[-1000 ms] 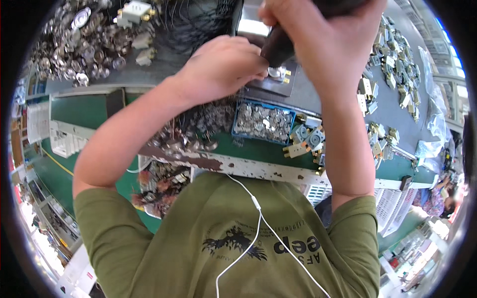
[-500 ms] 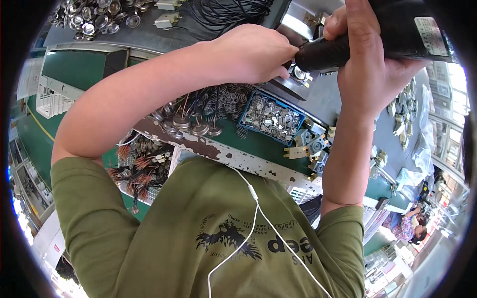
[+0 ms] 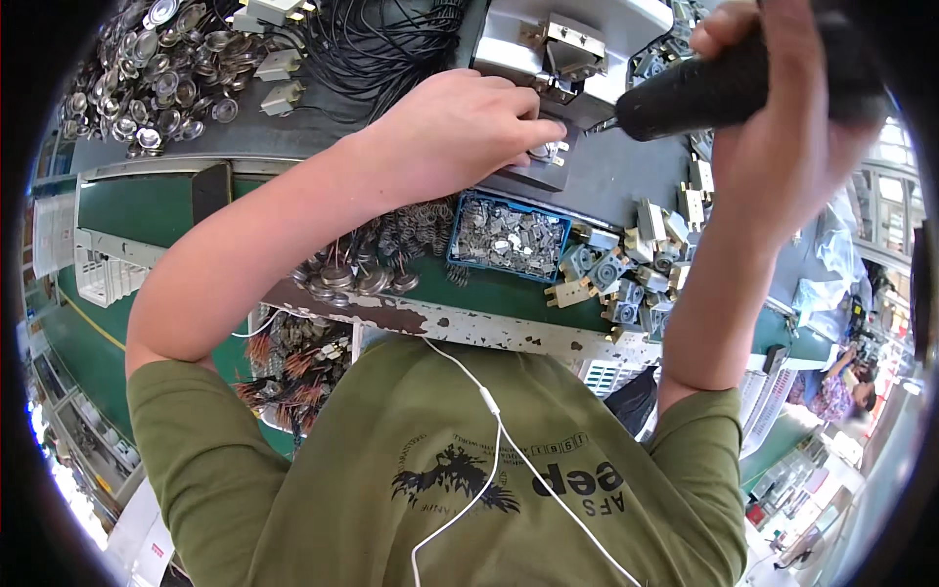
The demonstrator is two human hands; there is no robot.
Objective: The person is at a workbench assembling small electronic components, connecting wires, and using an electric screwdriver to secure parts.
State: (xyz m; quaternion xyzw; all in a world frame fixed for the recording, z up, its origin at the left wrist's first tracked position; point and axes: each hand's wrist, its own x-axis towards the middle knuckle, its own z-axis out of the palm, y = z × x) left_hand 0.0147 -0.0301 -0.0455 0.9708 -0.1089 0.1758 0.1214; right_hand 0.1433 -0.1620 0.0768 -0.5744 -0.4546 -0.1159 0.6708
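In my right hand is a black power screwdriver, fingers wrapped round its body; the hand is slightly blurred. Its thin bit points left and stands apart from the work. My left hand is closed, thumb and forefinger pinching a small round metal part with pale tabs, partly hidden by the fingers. That part sits on a dark metal block at the bench's near side. Just beyond stands a silver metal fixture with a bracket on top.
A blue tray of small metal pieces lies nearer me. Grey and cream socket-like parts pile up to its right. Springs, round metal cups and black cables lie left. Another person is far right.
My right hand has drawn the screwdriver back to the right, so its bit has come off the small part. My left hand stays at the part. The view has shifted, showing more of the fixture.
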